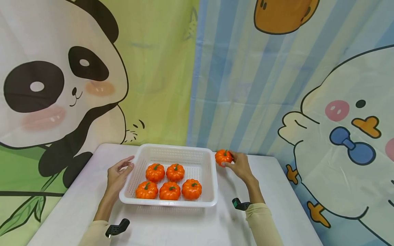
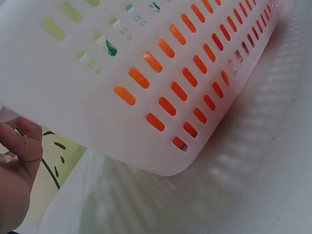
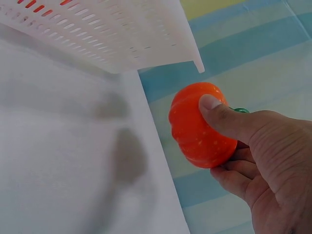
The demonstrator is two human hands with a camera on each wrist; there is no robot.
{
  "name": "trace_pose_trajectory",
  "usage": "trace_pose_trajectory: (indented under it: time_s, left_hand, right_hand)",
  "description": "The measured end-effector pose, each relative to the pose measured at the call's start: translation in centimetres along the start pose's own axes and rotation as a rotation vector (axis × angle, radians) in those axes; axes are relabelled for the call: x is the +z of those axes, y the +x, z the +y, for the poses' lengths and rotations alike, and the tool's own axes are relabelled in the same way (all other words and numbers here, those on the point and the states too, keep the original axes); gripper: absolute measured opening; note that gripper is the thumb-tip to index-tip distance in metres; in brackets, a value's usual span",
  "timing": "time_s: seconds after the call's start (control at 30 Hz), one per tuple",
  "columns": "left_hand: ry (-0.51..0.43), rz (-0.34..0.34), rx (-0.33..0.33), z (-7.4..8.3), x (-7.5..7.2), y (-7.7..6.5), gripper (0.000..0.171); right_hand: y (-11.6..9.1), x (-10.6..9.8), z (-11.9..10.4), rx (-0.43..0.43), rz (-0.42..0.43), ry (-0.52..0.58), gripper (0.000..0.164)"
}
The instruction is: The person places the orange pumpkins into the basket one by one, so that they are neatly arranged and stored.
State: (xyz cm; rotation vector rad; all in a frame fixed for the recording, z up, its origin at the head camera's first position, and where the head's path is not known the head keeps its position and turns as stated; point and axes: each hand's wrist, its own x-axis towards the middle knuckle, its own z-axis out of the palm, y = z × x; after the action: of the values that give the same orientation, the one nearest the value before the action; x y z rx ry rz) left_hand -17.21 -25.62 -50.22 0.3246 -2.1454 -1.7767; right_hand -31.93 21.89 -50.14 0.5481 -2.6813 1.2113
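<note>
Between its thumb and fingers, my right hand (image 1: 241, 166) holds a small orange toy pumpkin (image 1: 223, 157) with a green stem, just right of a white plastic basket (image 1: 214, 181). In the right wrist view, the thumb presses the side of the held pumpkin (image 3: 202, 126), and the other fingers are partly hidden behind it. Several more orange pumpkins (image 1: 169, 190) sit inside the basket in two rows. My left hand (image 1: 116, 176) is at the basket's left rim with loosely bent fingers; the left wrist view has its fingertips close by the slotted wall (image 2: 122, 126).
The basket stands on a white table (image 1: 172, 225). Behind the table hangs a cloth backdrop (image 1: 160, 78) printed with a panda and a white bird. A small black device (image 1: 117, 228) is on the left wrist, another (image 1: 240, 204) on the right.
</note>
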Motion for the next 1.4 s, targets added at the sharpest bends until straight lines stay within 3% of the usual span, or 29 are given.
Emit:
trace_pose_trajectory:
  time_s: [0.13,0.37,0.53,1.0,1.4]
  left_hand:
    - [-0.012,-0.004,0.0,-0.6,0.0,0.3,0.045]
    - [-0.042,0.007,0.01,-3.3,0.0,1.6,0.046]
    - [-0.044,0.008,0.023,-3.9,0.1,1.9,0.046]
    - [-0.061,-0.001,0.013,-3.5,0.1,1.7,0.046]
    - [-0.055,-0.019,-0.001,-0.8,-0.1,0.5,0.047]
  right_hand:
    - [0.1,-0.2,-0.3,-0.014,0.008,0.0,0.065]
    - [0.3,-0.4,-0.6,-0.016,0.003,0.027,0.069]
    - [0.3,-0.6,-0.8,-0.023,0.001,0.003,0.069]
    - [0.4,-1.2,-1.7,-0.029,-0.004,0.016,0.074]
    - [0.5,-1.6,-3.0,-0.072,0.017,0.016,0.071]
